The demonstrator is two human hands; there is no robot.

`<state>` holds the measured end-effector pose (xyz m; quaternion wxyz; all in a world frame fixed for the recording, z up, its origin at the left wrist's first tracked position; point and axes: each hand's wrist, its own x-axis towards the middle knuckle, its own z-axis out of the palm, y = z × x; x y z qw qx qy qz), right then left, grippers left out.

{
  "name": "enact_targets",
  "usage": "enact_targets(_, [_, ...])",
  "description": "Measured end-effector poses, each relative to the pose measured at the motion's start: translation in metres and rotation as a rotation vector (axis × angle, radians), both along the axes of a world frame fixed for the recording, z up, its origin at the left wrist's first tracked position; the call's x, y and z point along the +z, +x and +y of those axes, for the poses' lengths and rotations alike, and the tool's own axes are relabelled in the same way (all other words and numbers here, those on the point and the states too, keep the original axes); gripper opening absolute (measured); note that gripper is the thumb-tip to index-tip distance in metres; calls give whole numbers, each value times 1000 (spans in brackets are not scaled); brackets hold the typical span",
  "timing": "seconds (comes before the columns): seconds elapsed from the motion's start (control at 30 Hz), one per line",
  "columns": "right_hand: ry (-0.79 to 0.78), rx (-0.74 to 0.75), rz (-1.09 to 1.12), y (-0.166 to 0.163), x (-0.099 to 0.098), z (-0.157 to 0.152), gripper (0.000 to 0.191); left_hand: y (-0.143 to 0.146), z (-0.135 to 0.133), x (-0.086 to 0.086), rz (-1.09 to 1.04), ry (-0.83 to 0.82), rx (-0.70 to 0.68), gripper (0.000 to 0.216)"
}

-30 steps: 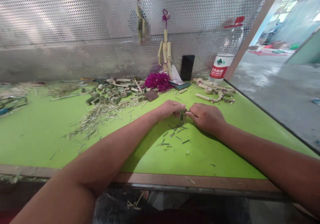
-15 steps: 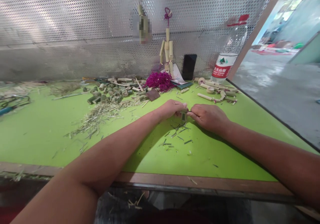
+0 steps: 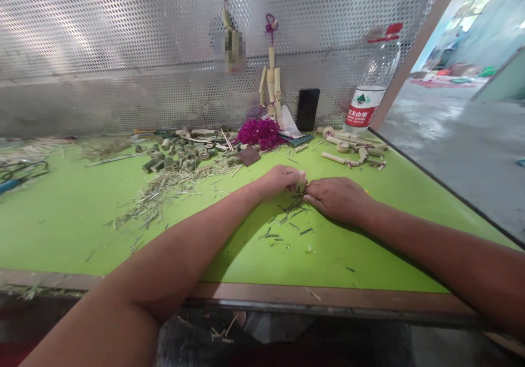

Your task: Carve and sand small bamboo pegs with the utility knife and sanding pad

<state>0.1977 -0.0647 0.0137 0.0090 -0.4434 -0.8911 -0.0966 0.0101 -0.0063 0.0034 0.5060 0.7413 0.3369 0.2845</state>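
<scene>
My left hand (image 3: 284, 179) is closed on a short green bamboo piece (image 3: 301, 187) above the table. Close against it on the right is my right hand (image 3: 337, 196), its fingers curled and touching the bamboo. A thin tool seems to be in the right fingers, but they hide it and I cannot make out its kind. Narrow green bamboo shavings (image 3: 292, 211) are scattered on the green tabletop (image 3: 328, 257) just below both hands.
Cut bamboo pieces (image 3: 180, 151) and a heap of slivers (image 3: 153, 192) lie left. Behind are purple cords (image 3: 259, 134), a hanging bamboo figure (image 3: 271, 82), a phone (image 3: 307, 109) and a plastic bottle (image 3: 365, 104). Joined bamboo parts (image 3: 356, 147) lie back right.
My right hand has dropped slightly and moved left, closer to my left hand. The bamboo piece is turned differently between the fingers. The whole view has shifted a little.
</scene>
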Motion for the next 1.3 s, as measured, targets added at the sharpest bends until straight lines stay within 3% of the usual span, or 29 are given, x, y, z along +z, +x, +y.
enact_targets(0.3, [119,53,-5,3,-4,-5,36,1,6,-8,5,-11,29,45])
enact_targets(0.57, [-91,9,-34,0,7,8,45,-4,-2,-2,71,132,-85,50])
enact_targets(0.7, [-165,-6,-49,-1,12,11,46,3,-1,-4,93,117,21,50])
enact_targets(0.87, [-113,26,-87,1,10,5,46,5,1,-9,-106,-38,256,52])
enact_targets(1.07, [-31,99,-24,7,7,-2,42,-3,-3,-4,-160,0,116,52])
enact_targets(1.3, [84,30,106,8,7,-5,43,-2,-1,-2,-34,49,39,45])
